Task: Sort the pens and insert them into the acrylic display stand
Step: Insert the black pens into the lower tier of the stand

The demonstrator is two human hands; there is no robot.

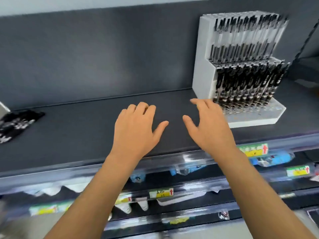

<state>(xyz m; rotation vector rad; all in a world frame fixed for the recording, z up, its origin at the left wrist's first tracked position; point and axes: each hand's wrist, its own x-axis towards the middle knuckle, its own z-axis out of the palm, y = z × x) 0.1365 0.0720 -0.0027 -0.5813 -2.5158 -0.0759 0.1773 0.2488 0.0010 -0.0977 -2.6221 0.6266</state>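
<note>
Just left of the acrylic display stand, both hands hover empty above the shelf: left hand loosely curled, right hand spread beside its base. Farther back, pens crowd both tiers; a blurred dark pile well left possibly awaits sorting.

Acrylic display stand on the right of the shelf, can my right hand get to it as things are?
Probably yes. The right hand is open and holds nothing, and its fingertips are right by the front left corner of the acrylic display stand. Nothing visible lies between them.
</note>
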